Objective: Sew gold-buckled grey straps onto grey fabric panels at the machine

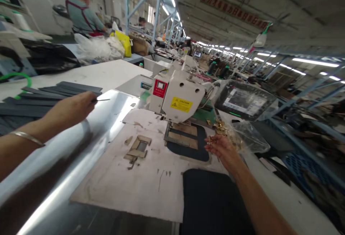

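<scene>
My left hand [70,110] reaches left over the shiny metal table [88,145], pinching the end of a thin dark strip [101,100] beside a pile of dark grey strips [40,100]. My right hand [221,149] is closed on a small gold metal fitting [209,140], next to a clear plastic bag of gold fittings [237,134]. Between the hands stands a white sewing machine [178,95] with a yellow caution label. Under its head lies a dark fabric piece in a clamp frame [185,139], resting on a pale cardboard sheet [134,177].
A dark pad [212,202] lies near me on the right. A touch screen [244,102] sits right of the machine. A person in a grey top works at the far left, behind white bags and a yellow bag [125,42]. Metal racks run along the right.
</scene>
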Available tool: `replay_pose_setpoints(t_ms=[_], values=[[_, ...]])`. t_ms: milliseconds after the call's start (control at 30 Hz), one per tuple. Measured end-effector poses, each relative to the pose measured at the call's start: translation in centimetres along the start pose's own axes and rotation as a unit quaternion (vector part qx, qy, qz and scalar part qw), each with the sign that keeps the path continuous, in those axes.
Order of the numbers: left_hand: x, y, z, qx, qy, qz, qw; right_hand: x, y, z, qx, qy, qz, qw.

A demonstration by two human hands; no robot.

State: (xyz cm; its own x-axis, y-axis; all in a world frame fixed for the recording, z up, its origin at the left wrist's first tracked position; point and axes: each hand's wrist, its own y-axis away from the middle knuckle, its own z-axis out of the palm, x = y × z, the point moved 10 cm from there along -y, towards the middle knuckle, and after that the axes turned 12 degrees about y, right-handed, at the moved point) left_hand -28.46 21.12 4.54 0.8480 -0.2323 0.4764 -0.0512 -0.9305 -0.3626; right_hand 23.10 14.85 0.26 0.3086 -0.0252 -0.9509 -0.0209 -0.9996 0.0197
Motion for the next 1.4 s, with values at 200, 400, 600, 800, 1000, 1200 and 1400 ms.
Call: replay_pose_setpoints(t_ms=[200, 400, 600, 800, 1000, 1200, 1400], values=[[12.7, 2.5, 5.9, -0.108, 0.032, 0.079, 0.990, -0.8, -0.2, 1.5, -0.021, 0.024, -0.039, 0.999], [23.7, 5.0, 11.8, -0.170, 0.209, 0.165, 0.949, -0.7, -0.3, 2.9, -0.024, 0.049, -0.055, 0.997], [27.9, 5.1, 16.6, -0.208, 0.287, 0.136, 0.925, 0.4, -0.5, 5.4, -0.024, 0.105, -0.124, 0.986], [28.6, 5.8, 18.6, -0.261, 0.271, 0.103, 0.921, 0.8, 0.5, 6.4, 0.017, 0.248, -0.201, 0.948], [28.4, 6.1, 19.7, -0.235, 0.319, 0.118, 0.910, 1.3, 1.0, 5.6, 0.097, 0.373, -0.230, 0.894], [27.4, 5.8, 19.9, -0.207, 0.345, 0.103, 0.910, -0.2, 2.6, 7.3, 0.042, 0.409, -0.261, 0.874], [27.5, 5.7, 19.4, -0.212, 0.329, 0.130, 0.911, -2.4, 4.0, 8.0, 0.054, 0.443, -0.265, 0.855]])
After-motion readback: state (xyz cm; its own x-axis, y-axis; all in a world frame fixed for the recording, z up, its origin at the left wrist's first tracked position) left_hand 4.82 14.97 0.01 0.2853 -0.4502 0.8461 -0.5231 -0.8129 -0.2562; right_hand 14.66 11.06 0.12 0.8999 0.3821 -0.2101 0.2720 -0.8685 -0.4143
